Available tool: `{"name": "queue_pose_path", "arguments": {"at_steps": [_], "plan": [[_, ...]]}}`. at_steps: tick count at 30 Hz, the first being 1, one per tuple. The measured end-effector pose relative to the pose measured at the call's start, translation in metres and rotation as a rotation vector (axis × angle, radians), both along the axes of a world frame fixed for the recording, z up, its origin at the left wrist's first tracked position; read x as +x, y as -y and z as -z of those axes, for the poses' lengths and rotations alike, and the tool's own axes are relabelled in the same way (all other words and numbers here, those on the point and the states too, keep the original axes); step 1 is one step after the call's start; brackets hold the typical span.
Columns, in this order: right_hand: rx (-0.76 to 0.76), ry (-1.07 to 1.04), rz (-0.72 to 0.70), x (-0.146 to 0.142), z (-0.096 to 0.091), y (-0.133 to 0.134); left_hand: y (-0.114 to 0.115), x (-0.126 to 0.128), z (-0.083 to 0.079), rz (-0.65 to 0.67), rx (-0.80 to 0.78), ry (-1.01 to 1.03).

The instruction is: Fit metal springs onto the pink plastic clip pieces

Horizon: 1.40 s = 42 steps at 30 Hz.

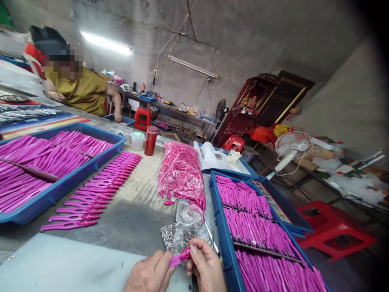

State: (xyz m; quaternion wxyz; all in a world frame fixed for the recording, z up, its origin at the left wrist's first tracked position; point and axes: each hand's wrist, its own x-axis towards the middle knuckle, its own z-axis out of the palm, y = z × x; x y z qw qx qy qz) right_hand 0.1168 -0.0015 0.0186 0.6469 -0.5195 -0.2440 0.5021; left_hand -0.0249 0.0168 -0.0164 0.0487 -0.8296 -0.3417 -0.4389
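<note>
Left hand (pixel 148 272) pinches handle (pixel 174 261); right hand (pixel 206 265) pinches tip of darker cap (pixel 184 254) at handle's end. Both pieces in line between hands, long axis left to right, rising slightly rightward. Cap nearer right hand. Whether cap sits fully home: cannot tell.

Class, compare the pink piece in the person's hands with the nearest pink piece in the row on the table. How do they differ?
The held piece is gripped by the left hand and right hand; the row piece lies on the table.
Fingers partly cover the held piece; the row piece is uncovered.
Both have a lighter pink part and a darker pink end.
</note>
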Motion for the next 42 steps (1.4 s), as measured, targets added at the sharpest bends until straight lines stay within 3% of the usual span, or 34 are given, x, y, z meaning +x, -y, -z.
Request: {"name": "queue_pose_path", "arguments": {"at_steps": [17, 27, 32, 38, 42], "plan": [[-0.009, 0.062, -0.026, -0.004, 0.011, 0.008, 0.006, 0.003, 0.008, -0.061, -0.041, -0.038], [0.02, 0.253, -0.141, 0.0, 0.024, 0.016, 0.011, -0.001, 0.0, -0.032, -0.082, -0.153], [0.117, 0.432, -0.271, 0.02, 0.026, 0.019, 0.012, -0.003, -0.005, -0.018, -0.123, -0.187], [0.377, 0.968, -0.567, 0.036, 0.004, 0.015, 0.015, -0.004, -0.015, 0.016, -0.13, -0.206], [0.395, 1.062, -0.567, 0.032, -0.005, 0.015, 0.016, -0.003, -0.017, 0.022, -0.125, -0.23]]}}
